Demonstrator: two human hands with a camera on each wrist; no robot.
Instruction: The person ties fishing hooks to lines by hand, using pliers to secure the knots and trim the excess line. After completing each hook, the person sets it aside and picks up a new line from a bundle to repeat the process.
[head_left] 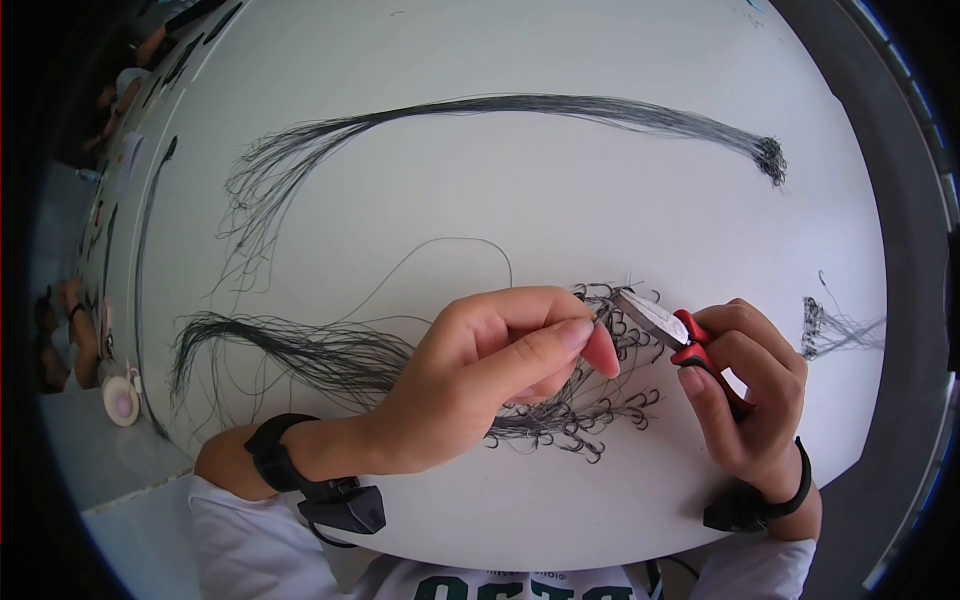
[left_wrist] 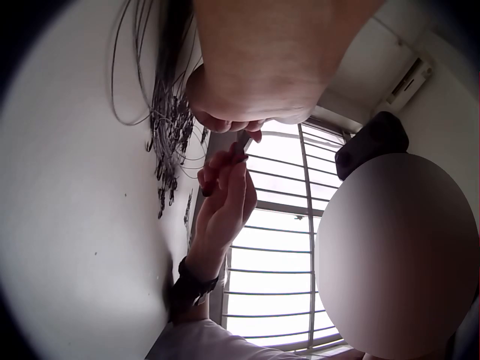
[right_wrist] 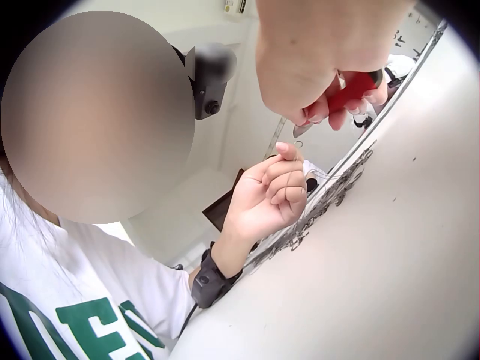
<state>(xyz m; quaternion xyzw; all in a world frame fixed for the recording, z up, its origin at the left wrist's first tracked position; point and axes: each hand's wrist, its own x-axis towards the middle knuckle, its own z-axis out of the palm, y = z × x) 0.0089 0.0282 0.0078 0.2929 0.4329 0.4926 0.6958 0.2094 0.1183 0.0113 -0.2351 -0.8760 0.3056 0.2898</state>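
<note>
The left hand (head_left: 490,375) is raised above a bundle of dark lines with hooks (head_left: 540,425), thumb and index finger pinching a thin line. The right hand (head_left: 755,385) grips red-handled pliers (head_left: 655,320), whose tips point left toward the left fingertips, beside several hooks. In the left wrist view the right hand (left_wrist: 225,202) shows near the left fingers, with the hook bundle (left_wrist: 171,135) on the table. In the right wrist view the red handle (right_wrist: 352,94) lies inside the curled right fingers, and the left hand (right_wrist: 270,191) is just below.
A second long bundle of lines (head_left: 520,103) lies across the table's far part. A smaller hooked bundle (head_left: 815,328) lies at the right. At the left edge are a round pale object (head_left: 122,400), another table with dark strands, and other people's arms.
</note>
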